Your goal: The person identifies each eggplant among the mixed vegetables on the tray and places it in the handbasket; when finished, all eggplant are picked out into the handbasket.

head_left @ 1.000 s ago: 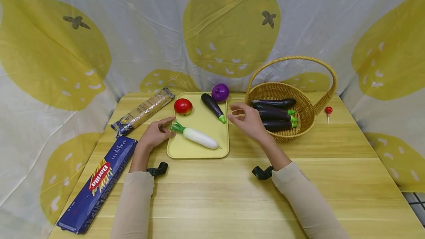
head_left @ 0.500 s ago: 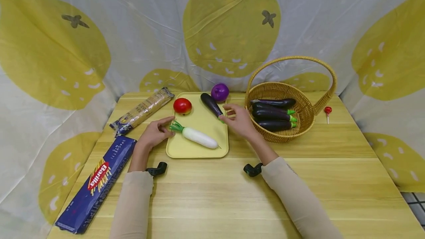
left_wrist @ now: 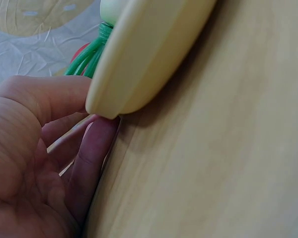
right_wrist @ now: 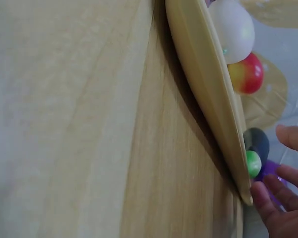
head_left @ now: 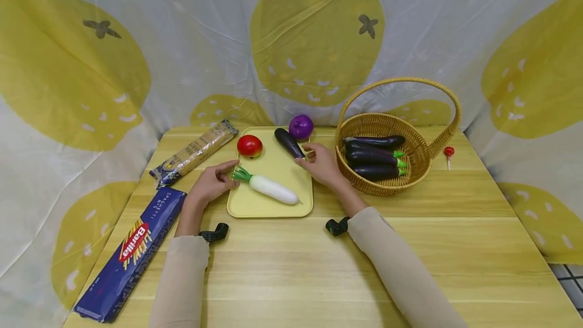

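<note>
At the left rim of the yellow tray (head_left: pixel 268 211), my left hand (head_left: pixel 211 183) pinches the edge, digits above and below it in the left wrist view. A white radish (head_left: pixel 273 189) with green leaves lies on the tray beside that hand. My right hand (head_left: pixel 322 165) is over the tray's right edge at the stem end of an eggplant (head_left: pixel 287 141), partly hiding it. Its fingers are spread in the right wrist view, where the eggplant's green cap (right_wrist: pixel 254 163) shows. A red fruit (head_left: pixel 249 146) sits at the tray's upper left. A round purple vegetable (head_left: pixel 301 127) touches the upper right corner.
Right of the tray stands a tall-handled wicker basket (head_left: pixel 421 168) holding several eggplants (head_left: pixel 375 156). A red lollipop (head_left: pixel 449 152) lies beyond it. On the left are a noodle packet (head_left: pixel 193 153) and a blue spaghetti box (head_left: pixel 132 257). A patterned cloth (head_left: pixel 182 39) hangs behind.
My right hand has moved left from beside the basket to the eggplant's stem end on the tray. My left hand has stayed at the tray's rim.
</note>
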`<action>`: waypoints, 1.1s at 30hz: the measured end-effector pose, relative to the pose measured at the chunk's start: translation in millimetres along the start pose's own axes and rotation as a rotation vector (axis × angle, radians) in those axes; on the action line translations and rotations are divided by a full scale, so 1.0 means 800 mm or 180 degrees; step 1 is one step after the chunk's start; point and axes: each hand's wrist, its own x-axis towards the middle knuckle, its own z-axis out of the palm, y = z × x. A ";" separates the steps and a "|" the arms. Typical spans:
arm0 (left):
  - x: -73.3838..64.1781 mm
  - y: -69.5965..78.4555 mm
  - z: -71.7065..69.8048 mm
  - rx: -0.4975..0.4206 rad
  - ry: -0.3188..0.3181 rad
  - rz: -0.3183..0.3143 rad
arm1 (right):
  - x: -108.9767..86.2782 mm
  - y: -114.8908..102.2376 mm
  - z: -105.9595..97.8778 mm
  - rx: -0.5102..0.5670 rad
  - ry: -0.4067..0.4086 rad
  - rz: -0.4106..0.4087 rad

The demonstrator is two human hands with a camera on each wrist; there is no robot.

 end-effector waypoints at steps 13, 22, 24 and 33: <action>-0.001 -0.002 0.000 -0.0024 -0.0002 0.0036 | 0.023 0.002 0.017 -0.0427 0.0034 -0.0026; -0.001 -0.001 0.001 -0.0011 -0.0020 0.0037 | 0.024 0.001 0.016 -0.0410 0.0106 -0.0019; -0.001 0.000 0.001 -0.0009 -0.0006 0.0022 | 0.023 0.001 0.015 -0.0371 0.0106 0.0004; -0.001 -0.002 0.001 -0.0047 -0.0020 -0.0001 | 0.009 -0.015 0.000 -0.0296 0.0043 -0.0049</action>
